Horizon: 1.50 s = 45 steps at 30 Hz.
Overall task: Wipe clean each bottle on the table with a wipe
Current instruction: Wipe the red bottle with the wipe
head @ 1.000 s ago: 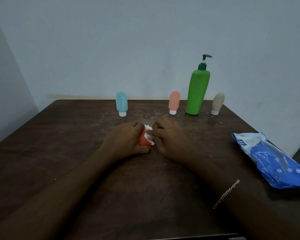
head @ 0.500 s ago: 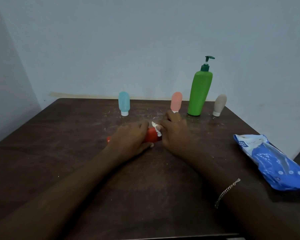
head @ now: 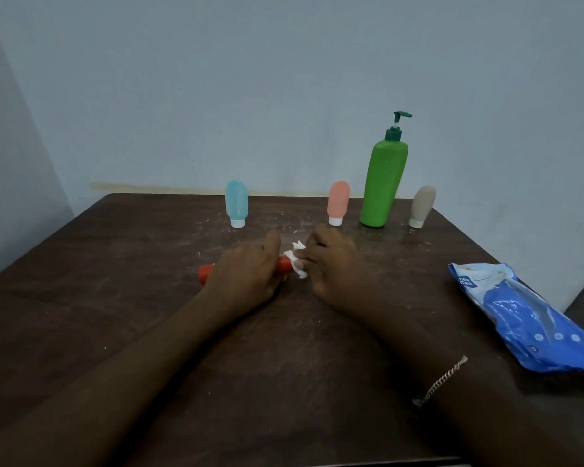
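Observation:
A red bottle lies sideways on the dark wooden table, its middle hidden under my left hand, which grips it. My right hand pinches a crumpled white wipe against the bottle's right end. At the back of the table stand a light blue bottle, a pink bottle, a tall green pump bottle and a beige bottle, the three small ones resting on their white caps.
A blue pack of wipes lies at the table's right edge. White smudges and crumbs mark the tabletop around the bottles. A pale wall rises right behind the table's far edge.
The red bottle has turned from end-on to lying sideways, its left end now sticking out beyond my left hand. The wipe stays at its right end.

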Each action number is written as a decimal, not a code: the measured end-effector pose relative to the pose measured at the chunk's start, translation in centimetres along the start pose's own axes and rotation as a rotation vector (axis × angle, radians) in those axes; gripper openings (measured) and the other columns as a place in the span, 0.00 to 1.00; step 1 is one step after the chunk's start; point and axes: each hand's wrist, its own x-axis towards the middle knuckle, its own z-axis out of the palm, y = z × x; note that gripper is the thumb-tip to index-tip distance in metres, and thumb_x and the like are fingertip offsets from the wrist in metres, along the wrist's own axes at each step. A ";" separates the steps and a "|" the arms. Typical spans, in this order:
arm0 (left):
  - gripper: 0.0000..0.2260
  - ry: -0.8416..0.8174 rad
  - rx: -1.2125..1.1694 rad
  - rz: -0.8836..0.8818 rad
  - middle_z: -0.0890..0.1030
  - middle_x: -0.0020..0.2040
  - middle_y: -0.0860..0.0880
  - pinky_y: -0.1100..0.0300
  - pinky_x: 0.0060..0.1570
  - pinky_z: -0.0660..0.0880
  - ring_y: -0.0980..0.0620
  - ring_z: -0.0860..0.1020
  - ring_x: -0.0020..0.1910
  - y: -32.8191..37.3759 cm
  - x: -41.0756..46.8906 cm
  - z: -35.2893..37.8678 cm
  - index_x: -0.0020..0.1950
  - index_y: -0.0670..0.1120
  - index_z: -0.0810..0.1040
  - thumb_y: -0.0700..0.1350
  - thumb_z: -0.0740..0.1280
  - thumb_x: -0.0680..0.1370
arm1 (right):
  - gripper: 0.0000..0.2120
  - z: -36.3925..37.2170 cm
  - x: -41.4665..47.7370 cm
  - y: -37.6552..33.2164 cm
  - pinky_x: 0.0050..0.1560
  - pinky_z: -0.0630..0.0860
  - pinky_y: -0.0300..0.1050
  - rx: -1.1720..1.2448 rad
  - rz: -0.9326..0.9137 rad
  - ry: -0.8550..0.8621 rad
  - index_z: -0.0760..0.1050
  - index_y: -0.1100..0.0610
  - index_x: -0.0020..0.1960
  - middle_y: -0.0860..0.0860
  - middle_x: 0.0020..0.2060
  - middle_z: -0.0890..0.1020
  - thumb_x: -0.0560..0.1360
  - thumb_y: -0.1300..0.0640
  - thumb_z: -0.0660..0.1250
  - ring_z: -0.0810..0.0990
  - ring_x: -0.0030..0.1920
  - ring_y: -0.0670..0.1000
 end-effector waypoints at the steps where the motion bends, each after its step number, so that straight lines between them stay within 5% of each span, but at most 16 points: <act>1: 0.19 0.005 -0.005 -0.008 0.81 0.50 0.51 0.54 0.43 0.78 0.51 0.78 0.43 0.1 0.0 0.0 0.61 0.52 0.62 0.58 0.67 0.78 | 0.08 -0.1 0.0 -0.1 0.44 0.70 0.44 0.027 -0.018 -0.003 0.83 0.58 0.51 0.49 0.43 0.76 0.72 0.58 0.72 0.73 0.44 0.48; 5: 0.22 0.041 0.025 -0.017 0.82 0.51 0.49 0.53 0.46 0.77 0.49 0.80 0.45 0.2 -0.1 0.8 0.65 0.51 0.62 0.57 0.66 0.78 | 0.08 -0.5 0.2 0.2 0.41 0.72 0.44 0.071 -0.033 -0.017 0.84 0.62 0.51 0.52 0.41 0.77 0.73 0.60 0.72 0.74 0.41 0.50; 11: 0.30 -0.076 0.167 0.008 0.73 0.70 0.45 0.44 0.68 0.66 0.45 0.71 0.67 0.3 -0.3 1.3 0.75 0.49 0.62 0.60 0.64 0.77 | 0.06 0.2 0.8 0.0 0.42 0.75 0.50 0.022 0.060 -0.021 0.81 0.62 0.43 0.51 0.40 0.74 0.75 0.60 0.68 0.73 0.40 0.51; 15: 0.29 -0.055 0.286 0.041 0.73 0.68 0.44 0.42 0.66 0.66 0.44 0.70 0.66 0.5 -0.4 1.1 0.72 0.48 0.67 0.61 0.64 0.76 | 0.10 0.1 1.5 -0.4 0.45 0.74 0.55 0.047 0.139 -0.061 0.80 0.64 0.42 0.57 0.41 0.77 0.77 0.59 0.66 0.75 0.42 0.54; 20: 0.28 -0.063 0.247 -0.013 0.73 0.66 0.45 0.43 0.64 0.68 0.44 0.71 0.63 0.1 -0.2 1.3 0.69 0.47 0.69 0.62 0.64 0.74 | 0.08 -0.3 0.0 -1.5 0.44 0.69 0.44 0.081 0.014 -0.052 0.82 0.60 0.50 0.54 0.45 0.78 0.76 0.56 0.69 0.73 0.43 0.49; 24: 0.29 -0.042 0.230 0.073 0.72 0.66 0.45 0.45 0.62 0.69 0.45 0.71 0.63 0.6 -0.3 0.9 0.69 0.47 0.68 0.60 0.68 0.73 | 0.07 -0.3 1.1 -0.8 0.45 0.75 0.49 0.173 0.157 -0.019 0.84 0.58 0.47 0.53 0.42 0.78 0.76 0.57 0.69 0.76 0.42 0.51; 26: 0.30 -0.044 0.205 0.121 0.72 0.66 0.46 0.47 0.63 0.69 0.46 0.71 0.63 0.7 -0.5 0.6 0.71 0.47 0.67 0.58 0.70 0.73 | 0.07 -0.6 1.3 0.1 0.46 0.76 0.49 0.324 0.294 -0.059 0.84 0.56 0.44 0.51 0.41 0.81 0.75 0.55 0.70 0.78 0.42 0.52; 30: 0.32 -0.054 0.044 0.139 0.72 0.68 0.47 0.51 0.66 0.68 0.48 0.72 0.66 0.8 -0.8 -0.1 0.73 0.49 0.67 0.55 0.74 0.72 | 0.06 -1.3 1.0 1.4 0.56 0.78 0.52 1.097 0.659 -0.233 0.84 0.61 0.48 0.57 0.48 0.85 0.75 0.64 0.68 0.82 0.51 0.55; 34: 0.28 0.084 -0.211 0.032 0.74 0.61 0.49 0.53 0.58 0.76 0.51 0.75 0.58 0.8 -0.3 -0.8 0.67 0.48 0.71 0.50 0.77 0.71 | 0.13 -1.3 0.7 0.4 0.54 0.79 0.49 1.478 0.623 -0.075 0.79 0.67 0.52 0.60 0.50 0.83 0.76 0.74 0.57 0.81 0.50 0.54; 39: 0.23 0.223 -0.390 -0.113 0.75 0.56 0.50 0.58 0.52 0.76 0.54 0.74 0.52 0.7 -0.1 -1.4 0.63 0.46 0.74 0.48 0.76 0.72 | 0.12 -0.4 0.9 -1.9 0.52 0.80 0.47 1.468 0.537 0.117 0.80 0.65 0.56 0.58 0.51 0.85 0.74 0.67 0.67 0.82 0.52 0.54; 41: 0.19 0.260 -0.460 -0.167 0.77 0.53 0.52 0.64 0.48 0.74 0.56 0.75 0.50 0.1 0.0 -1.7 0.61 0.47 0.76 0.48 0.76 0.73 | 0.11 -0.3 0.6 -2.6 0.49 0.80 0.48 1.286 0.484 0.121 0.81 0.63 0.56 0.56 0.50 0.86 0.74 0.66 0.69 0.84 0.50 0.55; 45: 0.10 0.322 -0.577 -0.250 0.80 0.43 0.51 0.56 0.41 0.76 0.53 0.79 0.41 -0.8 0.1 -2.2 0.49 0.48 0.78 0.48 0.75 0.73 | 0.11 -1.3 0.4 -3.2 0.43 0.82 0.43 0.997 0.335 0.143 0.82 0.60 0.56 0.52 0.46 0.87 0.73 0.65 0.72 0.85 0.43 0.51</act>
